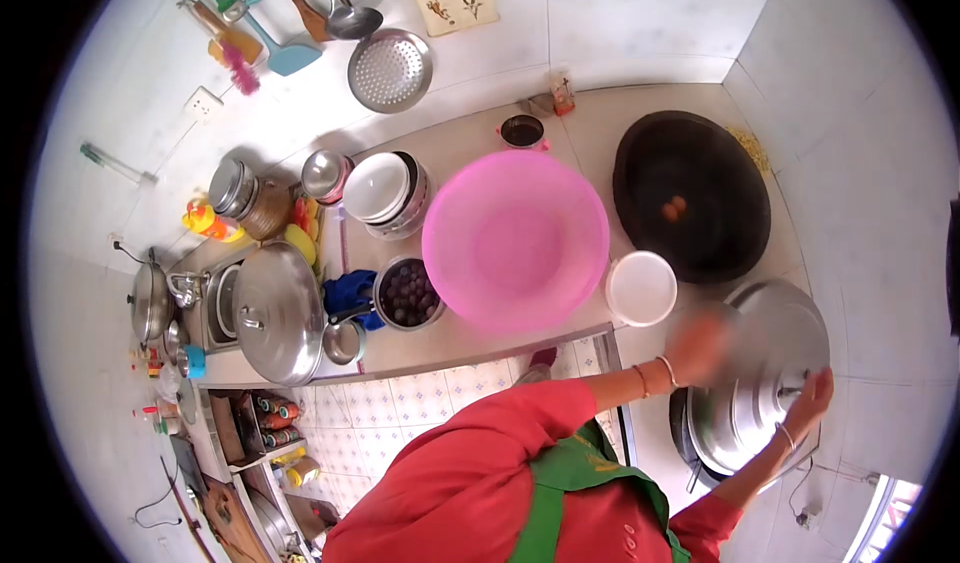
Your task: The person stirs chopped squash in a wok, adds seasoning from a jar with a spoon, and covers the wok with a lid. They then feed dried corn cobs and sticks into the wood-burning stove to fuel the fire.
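Nearest is the person's own body, in a red top (pixel 440 483) and a green apron (pixel 590 463), with both arms stretched toward the right end of the desk (pixel 590 128). The left hand (pixel 700 348), with bands at its wrist, is blurred at the upper left edge of a domed lid (pixel 745 403); whether its fingers are together or apart, or touch the metal, one cannot tell. The right hand (pixel 815 393) has its fingers closed about the lid's knob (pixel 793 383). The lid is large and silvery, and a dark rim (pixel 680 428) shows below its left side.

Just beyond the left hand stands a white tub (pixel 641 289), close to a big dark basin (pixel 640 163) in which two small orange-brown pieces (pixel 674 209) lie side by side. To the left a wide pink basin (pixel 515 233) takes up the middle of the desk, with a pan (pixel 441 308) of dark round fruit (pixel 410 291) just beside it, and a blue cloth (pixel 348 291) next to the pan. Farther left a broad metal cover (pixel 275 313) rests near the sink.

Behind the pink basin sits a small dark cup (pixel 522 131), and white bowls (pixel 376 185) are stacked to its left. Farthest off, a perforated skimmer (pixel 390 71) and a ladle (pixel 353 23) hang on the tiled wall.
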Available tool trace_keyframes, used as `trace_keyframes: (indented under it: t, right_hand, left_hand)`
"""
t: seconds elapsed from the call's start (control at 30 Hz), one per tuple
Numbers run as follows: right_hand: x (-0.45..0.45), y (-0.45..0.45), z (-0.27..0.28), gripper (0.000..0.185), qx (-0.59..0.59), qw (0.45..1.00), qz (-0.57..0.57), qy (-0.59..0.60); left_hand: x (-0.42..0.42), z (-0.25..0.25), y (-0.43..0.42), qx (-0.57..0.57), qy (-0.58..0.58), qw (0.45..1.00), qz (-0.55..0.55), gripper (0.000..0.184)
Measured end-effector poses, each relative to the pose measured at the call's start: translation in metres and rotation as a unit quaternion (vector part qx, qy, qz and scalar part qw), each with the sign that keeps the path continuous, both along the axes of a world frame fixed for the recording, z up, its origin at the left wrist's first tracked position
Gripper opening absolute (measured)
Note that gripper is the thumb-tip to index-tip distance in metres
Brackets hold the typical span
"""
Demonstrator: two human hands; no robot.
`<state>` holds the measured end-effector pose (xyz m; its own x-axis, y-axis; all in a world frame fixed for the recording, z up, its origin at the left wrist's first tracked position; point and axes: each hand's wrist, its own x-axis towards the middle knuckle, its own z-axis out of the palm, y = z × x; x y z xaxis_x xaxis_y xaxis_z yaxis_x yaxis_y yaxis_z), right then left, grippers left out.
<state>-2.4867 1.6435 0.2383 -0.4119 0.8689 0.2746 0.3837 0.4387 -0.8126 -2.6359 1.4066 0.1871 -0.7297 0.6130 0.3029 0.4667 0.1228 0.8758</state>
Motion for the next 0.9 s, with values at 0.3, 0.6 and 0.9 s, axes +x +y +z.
trace_keyframes:
  t: [0.3,0.6,0.9]
  right_hand:
    - [-0.067,-0.165,0.015,0.027,-0.091,0.962,0.252,0.056]
    - [-0.092,-0.276,0.009,0.025,-0.2,0.883,0.424,0.029]
    - [-0.174,-0.434,-0.013,0.021,-0.251,0.799,0.546,-0.005]
  left_hand:
    - [0.05,0.002,-0.097,0.001,-0.004,0.99,0.141,0.023]
    - [0.044,0.013,-0.175,0.032,-0.003,0.976,0.215,0.023]
    - [-0.007,0.016,-0.332,0.1,-0.02,0.944,0.313,0.022]
